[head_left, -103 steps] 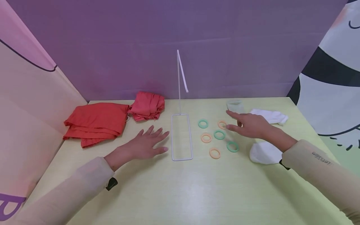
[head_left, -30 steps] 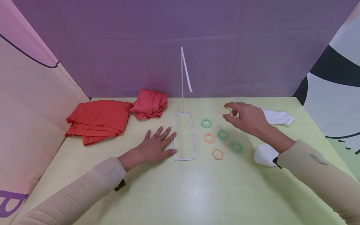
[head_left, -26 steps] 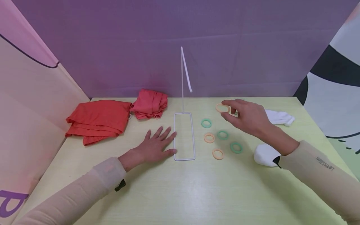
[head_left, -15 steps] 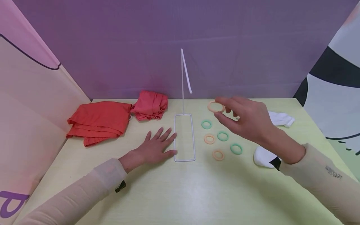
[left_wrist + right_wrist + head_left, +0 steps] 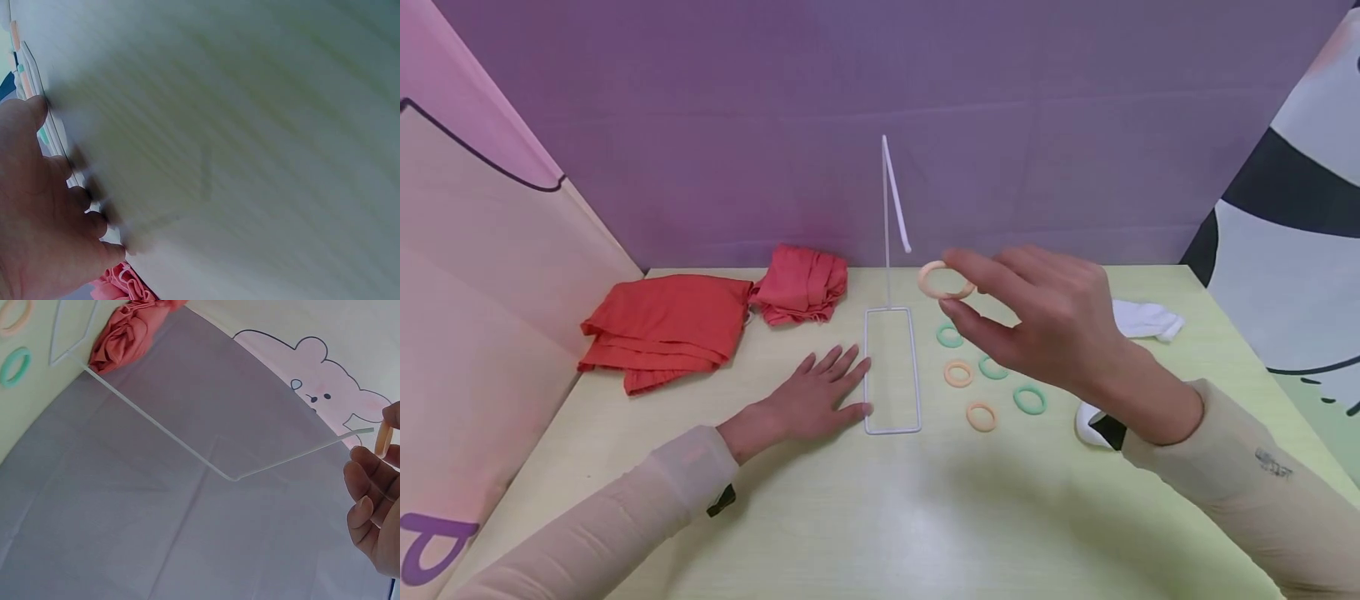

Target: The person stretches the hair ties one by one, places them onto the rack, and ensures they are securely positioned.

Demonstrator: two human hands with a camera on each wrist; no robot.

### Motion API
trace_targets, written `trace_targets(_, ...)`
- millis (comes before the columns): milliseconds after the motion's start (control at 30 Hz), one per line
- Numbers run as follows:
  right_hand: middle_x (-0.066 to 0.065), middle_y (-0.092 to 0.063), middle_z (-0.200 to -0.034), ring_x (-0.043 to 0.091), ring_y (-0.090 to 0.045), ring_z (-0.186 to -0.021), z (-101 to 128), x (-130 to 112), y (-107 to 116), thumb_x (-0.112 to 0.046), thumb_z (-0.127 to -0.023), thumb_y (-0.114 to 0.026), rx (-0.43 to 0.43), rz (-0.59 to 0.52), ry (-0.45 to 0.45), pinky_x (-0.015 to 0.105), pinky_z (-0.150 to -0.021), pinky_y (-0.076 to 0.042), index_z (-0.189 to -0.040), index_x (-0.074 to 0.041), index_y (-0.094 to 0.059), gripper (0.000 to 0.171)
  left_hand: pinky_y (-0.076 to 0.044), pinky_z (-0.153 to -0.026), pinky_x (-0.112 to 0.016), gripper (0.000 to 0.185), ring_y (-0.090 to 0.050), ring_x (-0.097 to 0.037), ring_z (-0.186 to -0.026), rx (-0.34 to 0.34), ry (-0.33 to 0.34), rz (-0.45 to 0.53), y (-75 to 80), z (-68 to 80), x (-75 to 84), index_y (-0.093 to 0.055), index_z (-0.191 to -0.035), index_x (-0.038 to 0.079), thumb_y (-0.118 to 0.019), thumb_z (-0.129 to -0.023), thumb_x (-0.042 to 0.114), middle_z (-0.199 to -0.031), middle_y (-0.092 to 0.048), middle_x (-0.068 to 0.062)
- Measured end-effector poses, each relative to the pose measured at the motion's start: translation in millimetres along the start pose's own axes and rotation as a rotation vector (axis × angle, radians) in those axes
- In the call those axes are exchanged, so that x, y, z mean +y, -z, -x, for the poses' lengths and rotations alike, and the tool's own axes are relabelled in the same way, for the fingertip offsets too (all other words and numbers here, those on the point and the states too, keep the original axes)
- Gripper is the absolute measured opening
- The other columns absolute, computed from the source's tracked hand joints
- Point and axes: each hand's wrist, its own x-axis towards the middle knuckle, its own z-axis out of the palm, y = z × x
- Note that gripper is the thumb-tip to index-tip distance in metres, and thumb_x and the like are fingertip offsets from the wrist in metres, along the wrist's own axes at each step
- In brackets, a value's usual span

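Between thumb and index finger, my right hand [image 5: 1045,312] pinches an orange ring [image 5: 931,282] above the table. In the right wrist view that orange ring [image 5: 384,439] is close to the free tip of the white wire stand's arm [image 5: 300,455], apart from it or just at it; I cannot tell exactly. The white wire stand [image 5: 914,367] has a rectangular base and a tall post. My left hand [image 5: 808,400] lies with fingers spread, its index fingertip and thumb on the base's left bar. Green rings [image 5: 1030,399] and orange rings [image 5: 982,416] lie right of the base.
Two red folded cloths [image 5: 670,325] [image 5: 801,283] lie at the back left. A white cloth item [image 5: 1146,319] is at the back right, and a white rounded item [image 5: 1088,425] is partly behind my right wrist. A purple backdrop [image 5: 737,125] stands behind the table.
My right hand has picked up an orange ring from the table and carried it up and leftward toward the stand's arm. My left hand has moved right onto the base and since stayed.
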Motion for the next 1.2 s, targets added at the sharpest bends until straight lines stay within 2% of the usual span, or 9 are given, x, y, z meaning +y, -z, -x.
trace_targets(200, 0.003, -0.06, -0.062, 0.019, -0.049, -0.048, -8.6, 1.7, -11.6, -0.026, -0.091, -0.07, 0.024, 0.053, 0.023, 0.031, -0.04, -0.034, -0.112, -0.015, -0.074, 0.024, -0.007, -0.124, -0.063, 0.078, -0.002, -0.035, -0.158, -0.006, 0.0, 0.009, -1.7, 1.0, 0.9, -0.014, -0.162, 0.021, -0.038, -0.101, 0.063, -0.171, -0.006, -0.007)
trace_targets(533, 0.003, -0.051, -0.055, 0.019, -0.042, -0.044, -10.2, 16.4, -31.2, -0.024, -0.089, -0.072, 0.016, 0.114, 0.015, 0.029, -0.039, -0.025, -0.115, -0.018, -0.073, 0.027, -0.008, -0.124, -0.062, 0.077, -0.003, -0.035, -0.158, -0.012, -0.01, 0.012, -1.4, 1.4, 1.0, -0.015, -0.162, 0.02, -0.039, -0.101, 0.061, -0.17, -0.007, -0.009)
trace_targets(867, 0.002, -0.046, -0.053, 0.02, -0.039, -0.043, -20.0, 38.8, -59.1, -0.02, -0.09, -0.068, 0.023, 0.181, -0.012, 0.03, -0.039, -0.019, -0.115, -0.021, -0.074, 0.026, -0.007, -0.124, -0.063, 0.077, -0.002, -0.035, -0.158, -0.003, -0.01, 0.01, -2.9, 1.2, -0.8, -0.014, -0.162, 0.022, -0.038, -0.101, 0.062, -0.171, -0.006, -0.008)
trace_targets(1200, 0.002, -0.056, -0.055, 0.021, -0.049, -0.045, -29.0, 65.0, -83.8, -0.025, -0.093, -0.067, -0.035, 0.291, -0.024, 0.03, -0.038, -0.021, -0.117, -0.02, -0.072, 0.026, -0.007, -0.125, -0.06, 0.077, 0.0, -0.034, -0.158, -0.011, -0.009, 0.003, -1.7, 0.9, -1.6, -0.013, -0.163, 0.023, -0.036, -0.101, 0.062, -0.171, -0.004, -0.007)
